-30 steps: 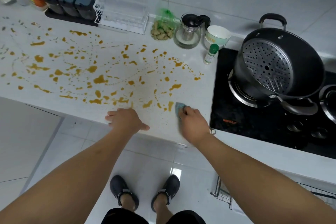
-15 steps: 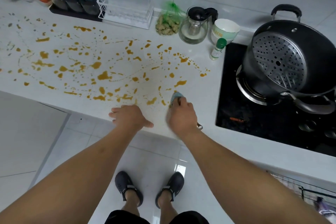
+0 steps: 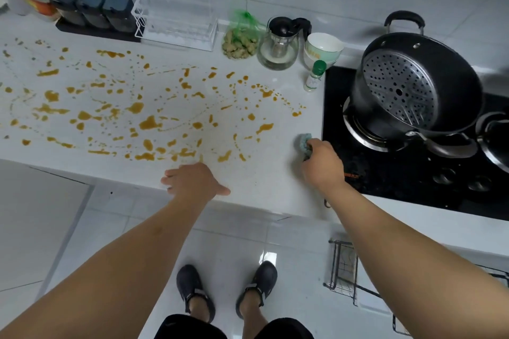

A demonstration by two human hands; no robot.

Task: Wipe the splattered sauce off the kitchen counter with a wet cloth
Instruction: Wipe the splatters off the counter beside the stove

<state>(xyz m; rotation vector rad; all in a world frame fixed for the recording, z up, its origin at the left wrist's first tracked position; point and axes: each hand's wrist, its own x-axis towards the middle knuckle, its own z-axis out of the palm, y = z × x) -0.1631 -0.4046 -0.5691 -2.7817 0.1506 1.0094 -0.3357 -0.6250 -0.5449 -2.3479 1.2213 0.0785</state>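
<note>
- White counter ran across the kitchen, with white wall tile behind it and pale floor tile below its front edge.
- Orange-brown sauce lay splattered over most of it, from nine o'clock through the centre and out toward two o'clock, stopping short of the black hob.
- At three o'clock on that hob stood a dark pot with a perforated steamer plate inside.
- Along the back, from eleven to one o'clock, stood three dark-lidded jars, a clear rack, a green net bag, a glass teapot, a bowl and a small green-capped bottle.
- Right hand had its fingers curled tight on a blue-green cloth, pressed to a clean strip of counter just beside the hob's edge, right of the nearest splatter.
- Left hand rested palm down at the counter's front edge, around six o'clock, fingers loosely spread and gripping nothing, just below the lowest drops.
</note>
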